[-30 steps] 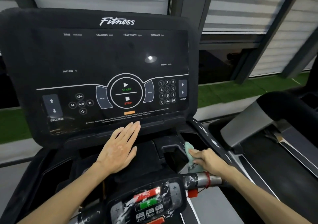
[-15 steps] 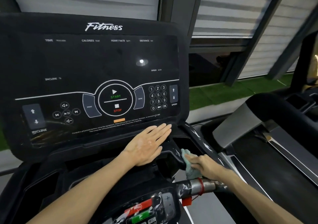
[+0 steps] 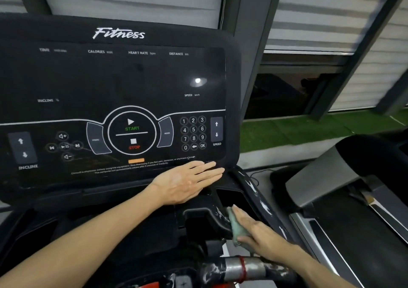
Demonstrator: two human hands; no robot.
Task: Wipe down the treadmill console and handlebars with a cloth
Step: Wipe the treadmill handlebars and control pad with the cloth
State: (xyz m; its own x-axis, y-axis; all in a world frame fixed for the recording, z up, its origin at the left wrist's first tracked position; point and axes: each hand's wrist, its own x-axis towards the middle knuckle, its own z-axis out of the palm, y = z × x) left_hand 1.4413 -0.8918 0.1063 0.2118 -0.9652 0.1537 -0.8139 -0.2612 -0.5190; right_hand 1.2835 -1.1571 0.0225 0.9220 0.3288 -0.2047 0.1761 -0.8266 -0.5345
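Note:
The black treadmill console point(image 3: 114, 84) fills the upper left, with a dark screen, START and STOP keys and a number pad. My left hand point(image 3: 187, 182) lies flat and open on the console's lower right edge, fingers pointing right. Below it, my right hand point(image 3: 258, 232) presses a pale green cloth point(image 3: 236, 228) against the rim of the right-side tray pocket point(image 3: 231, 197). A silver handlebar point(image 3: 249, 267) with a red band crosses the bottom, just under my right wrist.
A second treadmill point(image 3: 344, 190) stands close on the right. Behind the console are grey window frames, slatted blinds and a strip of green turf point(image 3: 298, 128). The dark left tray of the console lies at the lower left.
My left hand has slid rightward along the console's lower edge to its right corner. The right hand with the cloth stays at the tray pocket's rim. The view has panned right.

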